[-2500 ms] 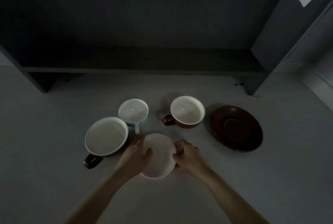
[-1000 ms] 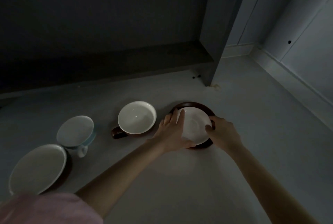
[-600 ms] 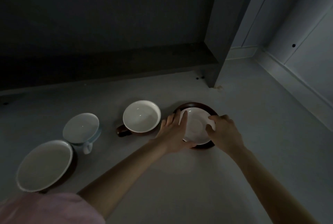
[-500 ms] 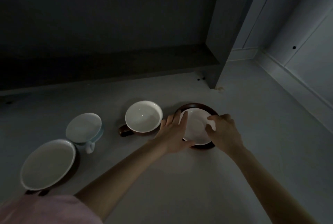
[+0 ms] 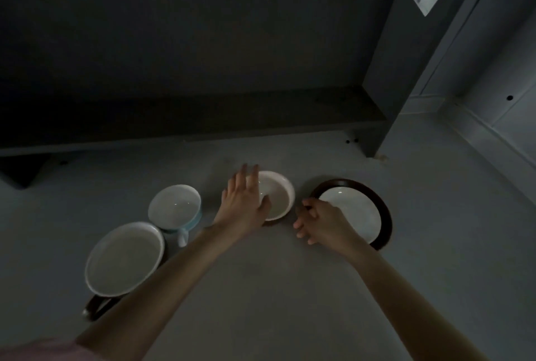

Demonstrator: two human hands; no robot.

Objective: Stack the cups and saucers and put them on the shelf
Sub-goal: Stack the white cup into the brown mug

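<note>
Left hand [image 5: 242,204] spread wide over brown cup [image 5: 277,199]; right hand [image 5: 320,222] loosely curled, empty, at white saucer [image 5: 352,214] on brown saucer [image 5: 384,217].

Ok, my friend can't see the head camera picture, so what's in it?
On a dim grey floor, a left hand reaches over a brown cup while the right hand rests at a white saucer stacked on a brown saucer. A blue cup and a big cup sit left; a dark shelf is behind.

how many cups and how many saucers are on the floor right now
Cups: 3, the big cup, the blue cup and the brown cup
Saucers: 2, the white saucer on the brown saucer
Total: 5
</note>
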